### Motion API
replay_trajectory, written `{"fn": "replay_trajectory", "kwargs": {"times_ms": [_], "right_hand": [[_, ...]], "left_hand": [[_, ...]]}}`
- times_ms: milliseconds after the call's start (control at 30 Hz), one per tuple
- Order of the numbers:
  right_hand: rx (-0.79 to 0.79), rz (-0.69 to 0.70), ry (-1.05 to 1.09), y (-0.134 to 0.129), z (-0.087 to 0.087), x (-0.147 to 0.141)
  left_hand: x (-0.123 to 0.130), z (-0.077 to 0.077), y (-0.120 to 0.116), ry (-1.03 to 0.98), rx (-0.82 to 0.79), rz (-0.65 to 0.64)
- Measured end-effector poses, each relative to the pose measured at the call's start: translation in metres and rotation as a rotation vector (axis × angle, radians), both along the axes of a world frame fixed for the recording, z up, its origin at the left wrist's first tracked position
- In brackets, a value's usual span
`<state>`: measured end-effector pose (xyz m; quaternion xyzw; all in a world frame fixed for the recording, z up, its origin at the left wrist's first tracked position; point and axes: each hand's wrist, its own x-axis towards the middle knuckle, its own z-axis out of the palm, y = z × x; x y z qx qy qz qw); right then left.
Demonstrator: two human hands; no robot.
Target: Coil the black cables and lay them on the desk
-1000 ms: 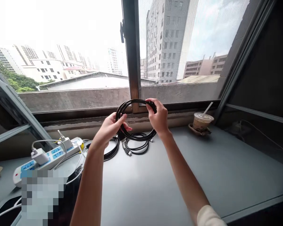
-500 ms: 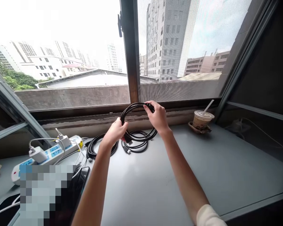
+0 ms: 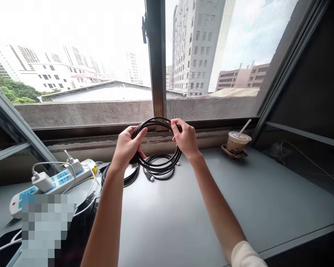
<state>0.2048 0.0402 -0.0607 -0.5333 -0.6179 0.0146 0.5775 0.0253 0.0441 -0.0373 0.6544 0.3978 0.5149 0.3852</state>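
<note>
A coiled black cable is held up in loops above the grey table, between my two hands. My left hand grips the left side of the loops, thumb on the near side. At the upper right of the coil, the fingers of my right hand are closed round the strands. Beneath it on the table lies a second black coiled cable with a metal-tipped plug. A third black coil rests to the left, partly hidden behind my left hand and forearm.
On the left a white power strip carries white chargers with white cords. A lidded drink cup with a straw stands in a cardboard holder at the back right. Behind the table runs the window frame.
My left hand has shifted left and opened its hold wider along the coil, and the loops have spread wider. My right hand stays in nearly the same place.
</note>
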Motion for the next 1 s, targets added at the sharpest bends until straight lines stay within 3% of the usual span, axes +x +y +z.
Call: {"fn": "replay_trajectory", "kwargs": {"times_ms": [133, 267, 500, 633, 700, 867, 1000], "right_hand": [[-0.069, 0.039, -0.06, -0.004, 0.001, -0.008], [-0.157, -0.003, -0.262, -0.004, -0.002, -0.016], [-0.181, 0.145, -0.243, 0.002, -0.009, -0.013], [-0.202, 0.117, -0.21, 0.003, -0.008, -0.012], [-0.242, 0.076, -0.205, 0.004, -0.008, -0.01], [-0.352, -0.005, -0.192, 0.006, -0.01, -0.004], [-0.421, -0.023, -0.21, 0.007, -0.014, 0.001]], "left_hand": [[0.002, 0.008, -0.009, -0.17, -0.014, 0.089], [0.004, 0.01, -0.009, -0.356, -0.018, 0.128], [-0.008, 0.009, -0.004, -0.222, -0.097, 0.082], [-0.007, 0.003, 0.003, -0.22, -0.067, 0.111], [-0.006, -0.001, 0.005, -0.122, -0.074, 0.129], [-0.011, -0.01, 0.006, 0.419, -0.232, 0.135], [-0.013, -0.023, 0.015, 0.651, -0.359, 0.109]]}}
